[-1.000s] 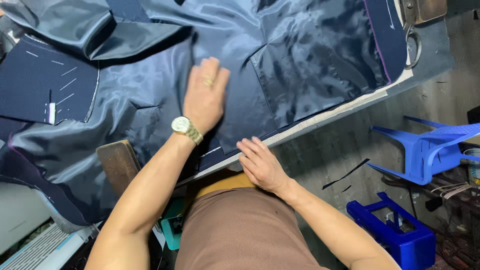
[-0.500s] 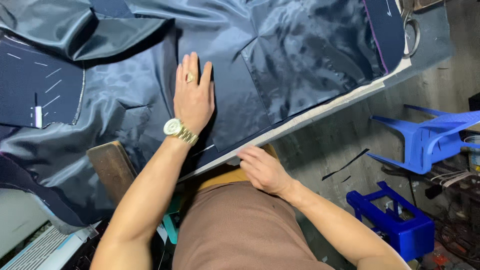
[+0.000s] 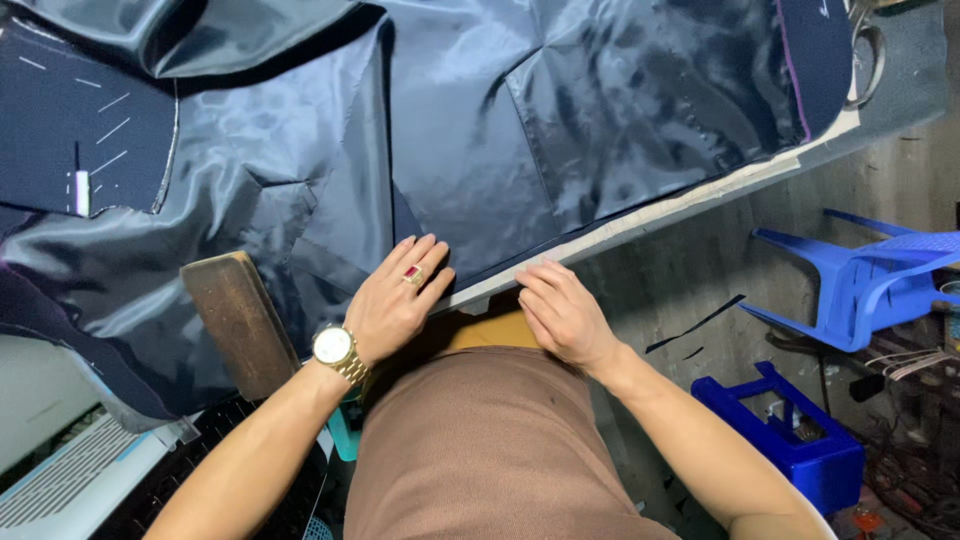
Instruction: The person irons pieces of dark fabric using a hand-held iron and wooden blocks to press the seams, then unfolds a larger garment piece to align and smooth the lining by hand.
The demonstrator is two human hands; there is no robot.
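We log: lining fabric (image 3: pixel 480 130) glossy navy; wool panel (image 3: pixel 85 135) dark blue w/ white chalk dashes; wristwatch (image 3: pixel 334 347) gold; ring (image 3: pixel 412 273) red stone; plastic chair (image 3: pixel 870 280) blue.

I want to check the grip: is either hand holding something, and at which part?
Nothing is gripped. The left hand lies flat on the shiny dark blue fabric near the table edge. The right hand rests its fingertips at that edge.

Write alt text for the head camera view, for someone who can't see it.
Two bare hands press shiny navy lining fabric at a table edge: the left hand, with ring and gold watch, lies flat; the right hand grips the edge.
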